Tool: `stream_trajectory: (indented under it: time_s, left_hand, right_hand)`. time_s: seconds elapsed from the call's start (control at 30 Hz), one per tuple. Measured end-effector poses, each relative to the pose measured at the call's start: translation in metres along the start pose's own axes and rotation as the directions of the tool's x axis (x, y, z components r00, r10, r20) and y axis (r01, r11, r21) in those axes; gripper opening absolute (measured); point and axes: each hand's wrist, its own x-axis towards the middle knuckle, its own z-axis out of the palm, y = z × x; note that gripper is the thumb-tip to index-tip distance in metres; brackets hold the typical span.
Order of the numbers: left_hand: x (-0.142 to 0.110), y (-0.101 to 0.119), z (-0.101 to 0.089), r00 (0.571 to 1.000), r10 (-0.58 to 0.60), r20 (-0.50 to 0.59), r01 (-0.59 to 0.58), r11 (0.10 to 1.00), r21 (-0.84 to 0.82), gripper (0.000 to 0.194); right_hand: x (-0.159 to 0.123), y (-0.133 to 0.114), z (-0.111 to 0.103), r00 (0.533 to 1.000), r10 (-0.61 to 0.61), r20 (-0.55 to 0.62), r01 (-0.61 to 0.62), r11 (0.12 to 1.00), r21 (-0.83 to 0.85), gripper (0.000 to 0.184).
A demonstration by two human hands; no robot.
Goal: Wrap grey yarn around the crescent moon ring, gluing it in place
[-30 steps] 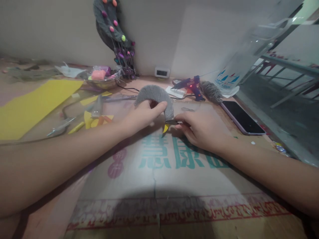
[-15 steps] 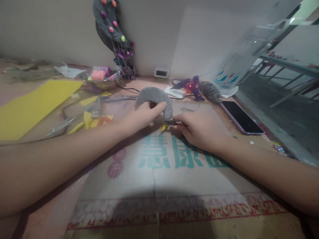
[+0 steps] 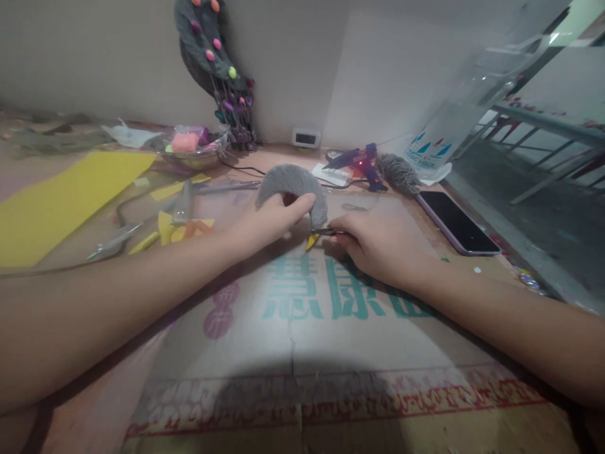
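Note:
My left hand (image 3: 278, 217) is closed round a crescent wrapped in grey yarn (image 3: 293, 178), its thumb lying along the inner curve. At the crescent's lower right tip, a small pointed yellow piece (image 3: 311, 241) sticks out downward. My right hand (image 3: 373, 243) pinches a slim dark metal tool (image 3: 324, 232) between thumb and forefinger. The tool's end is at the yellow piece, just under the tip. Most of the tool is hidden in the fingers, so its kind does not show clearly. Both hands are above a printed cardboard sheet (image 3: 255, 350).
A purple glue gun (image 3: 362, 165) with a red light, grey yarn (image 3: 398, 175), a phone (image 3: 457, 222) and a clear bottle (image 3: 442, 135) stand or lie to the right. At left are a yellow sheet (image 3: 70, 198), scissors (image 3: 116, 241) and a bowl (image 3: 196, 157). A decorated grey crescent (image 3: 201, 47) leans on the wall.
The dark tool at the crescent's tip looks slightly thinner and turned. Both hands and the crescent stay almost in place.

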Motion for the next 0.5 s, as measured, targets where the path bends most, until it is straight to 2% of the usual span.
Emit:
stream_trajectory:
  time_s: [0.2, 0.5]
  left_hand:
    - [0.001, -0.003, -0.001, 0.999, -0.032, -0.016, 0.032, 0.999, 0.003, 0.05]
    - [0.004, -0.008, 0.001, 1.0, 0.002, -0.028, -0.003, 0.999, -0.034, 0.05]
  right_hand:
    - [-0.006, 0.011, 0.007, 0.986, -0.041, -0.161, 0.058, 0.993, 0.105, 0.025]
    - [-0.003, 0.016, 0.004, 0.989, -0.073, -0.132, 0.084, 0.993, 0.082, 0.023]
